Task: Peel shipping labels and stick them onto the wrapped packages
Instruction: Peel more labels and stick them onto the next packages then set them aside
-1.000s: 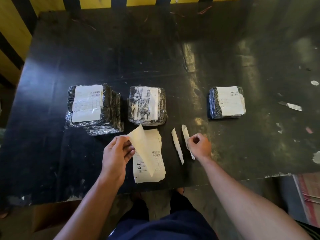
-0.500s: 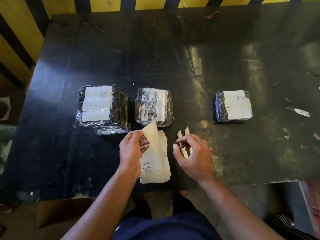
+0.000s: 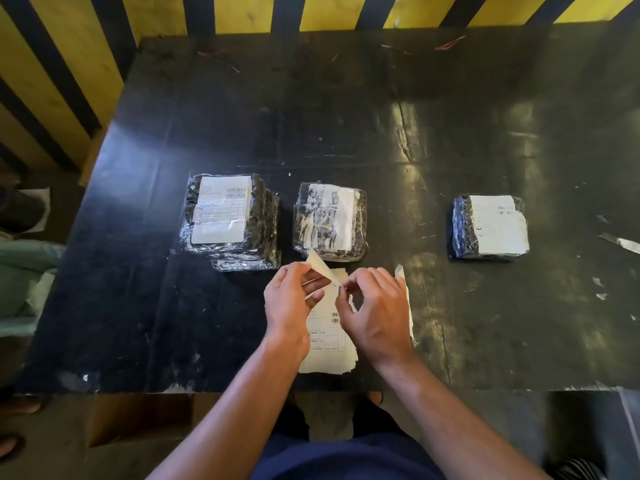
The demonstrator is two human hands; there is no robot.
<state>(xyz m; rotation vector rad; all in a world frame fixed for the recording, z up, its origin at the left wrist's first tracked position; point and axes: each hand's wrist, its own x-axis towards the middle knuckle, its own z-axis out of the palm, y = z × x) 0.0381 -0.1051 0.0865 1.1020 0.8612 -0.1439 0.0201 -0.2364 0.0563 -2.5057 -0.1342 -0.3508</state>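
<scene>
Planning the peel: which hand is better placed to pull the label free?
Probably the right hand: its fingertips pinch the lifted cream label sheet's corner, while the left hand holds that sheet above the white paper label stack.

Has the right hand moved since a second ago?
Yes. The right hand left the paper strips and moved left, over the label stack, meeting the left hand.

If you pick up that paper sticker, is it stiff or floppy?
Probably floppy: the label pinched by the left hand and right hand already curls above the label stack. It looks thin, so likely very light. It may tear easily.
</scene>
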